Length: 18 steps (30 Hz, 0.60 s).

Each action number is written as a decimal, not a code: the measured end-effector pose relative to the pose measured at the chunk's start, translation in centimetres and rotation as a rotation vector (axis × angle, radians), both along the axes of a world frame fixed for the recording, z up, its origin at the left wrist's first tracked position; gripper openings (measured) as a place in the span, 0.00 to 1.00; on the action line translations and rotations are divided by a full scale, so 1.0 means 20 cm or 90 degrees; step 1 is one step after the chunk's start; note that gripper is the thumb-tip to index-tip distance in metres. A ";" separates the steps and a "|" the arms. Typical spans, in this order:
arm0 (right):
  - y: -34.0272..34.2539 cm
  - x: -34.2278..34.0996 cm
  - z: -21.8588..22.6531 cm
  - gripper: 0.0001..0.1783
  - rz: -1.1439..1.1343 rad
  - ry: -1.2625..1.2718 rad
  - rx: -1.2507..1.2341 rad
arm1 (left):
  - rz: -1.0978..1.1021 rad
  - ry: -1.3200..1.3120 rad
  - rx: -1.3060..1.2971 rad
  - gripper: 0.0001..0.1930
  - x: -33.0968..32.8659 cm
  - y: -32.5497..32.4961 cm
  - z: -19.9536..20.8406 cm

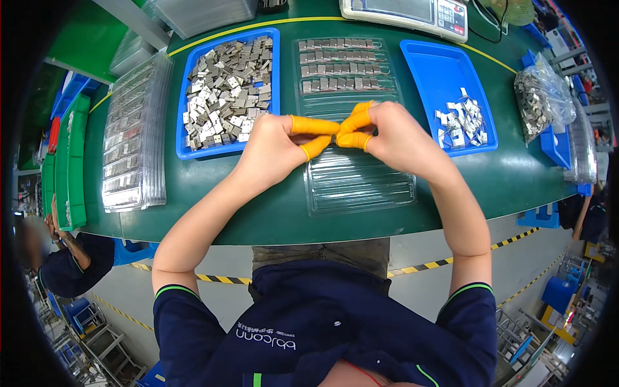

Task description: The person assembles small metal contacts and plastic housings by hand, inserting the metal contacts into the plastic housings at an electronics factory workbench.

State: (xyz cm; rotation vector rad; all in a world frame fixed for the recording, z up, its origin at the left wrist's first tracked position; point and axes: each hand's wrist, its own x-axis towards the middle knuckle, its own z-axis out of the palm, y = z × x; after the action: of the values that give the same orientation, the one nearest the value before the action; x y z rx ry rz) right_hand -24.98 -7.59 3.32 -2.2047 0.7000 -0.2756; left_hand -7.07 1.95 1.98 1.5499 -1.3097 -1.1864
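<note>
A small piece (pixel 334 137), mostly hidden, is pinched at the fingertips of the left hand (pixel 269 142) and right hand (pixel 391 127); each grip is nearly closed, held over the clear tray (pixel 360 188), nearer the body than its filled rows (pixel 340 64).

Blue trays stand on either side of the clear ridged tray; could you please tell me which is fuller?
The left blue tray: metal parts cover most of it, whereas the right blue tray has only a small pile at its near end.

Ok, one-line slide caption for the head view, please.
The left hand and right hand, in yellow finger cots, meet over a clear plastic tray between two blue trays.
</note>
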 end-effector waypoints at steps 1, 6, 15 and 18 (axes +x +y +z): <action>-0.02 0.00 0.00 0.09 -0.004 -0.023 0.049 | 0.036 0.033 -0.010 0.12 0.00 -0.01 0.01; -0.08 -0.03 0.01 0.11 -0.218 -0.287 -0.212 | 0.132 0.092 -0.086 0.14 -0.01 -0.13 0.12; -0.17 -0.12 -0.12 0.11 -0.147 -0.233 -0.558 | 0.080 0.213 0.030 0.14 -0.12 -0.34 0.14; -0.22 -0.17 -0.12 0.11 -0.171 -0.223 -0.567 | 0.068 0.170 -0.027 0.14 -0.16 -0.38 0.11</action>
State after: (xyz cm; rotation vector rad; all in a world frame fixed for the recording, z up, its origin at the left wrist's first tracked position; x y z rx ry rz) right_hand -28.45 -12.06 0.93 -2.7479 0.7556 -1.2818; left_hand -10.28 -5.72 4.19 1.3599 -1.0573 -1.2403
